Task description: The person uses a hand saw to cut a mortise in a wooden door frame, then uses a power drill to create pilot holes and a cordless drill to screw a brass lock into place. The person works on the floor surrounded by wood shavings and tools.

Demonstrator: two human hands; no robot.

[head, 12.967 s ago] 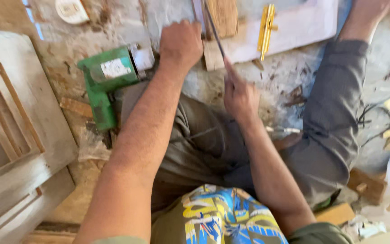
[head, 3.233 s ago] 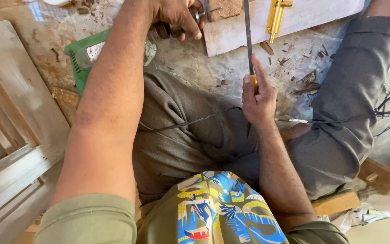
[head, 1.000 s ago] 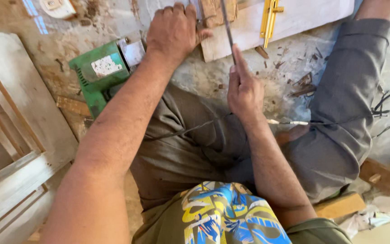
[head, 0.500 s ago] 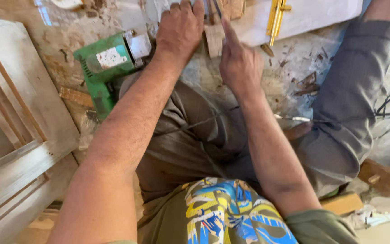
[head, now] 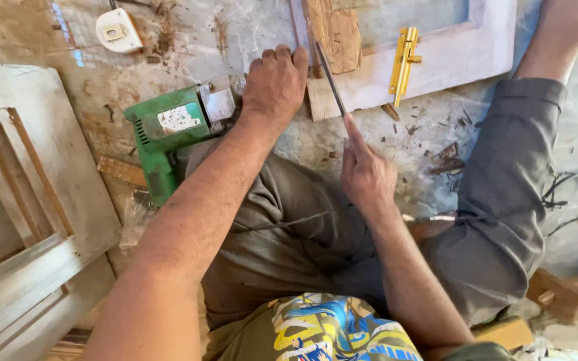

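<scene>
My right hand [head: 367, 175] grips a long dark metal file [head: 329, 79], forefinger laid along it, its tip slanting up onto a white-painted wooden frame [head: 436, 63] on the floor. My left hand [head: 275, 83] presses flat on the floor and the frame's left end, beside a bare raw-wood patch [head: 334, 30]. A yellow metal bolt latch [head: 404, 60] is fixed on the frame, right of the file. I sit on the floor in grey trousers, legs spread on either side of the frame.
A green electric drill [head: 172, 130] lies just left of my left wrist. A white tape measure [head: 118, 30] sits at the top left. A panelled wooden door [head: 21, 200] lies to the left. Wood chips [head: 446, 154], offcuts [head: 556, 294] and black cables [head: 570, 194] lie at the right.
My right hand has drawn the file back toward me from the frame's edge; half a second ago it was up beside the left hand. The left hand stays pressed in place.
</scene>
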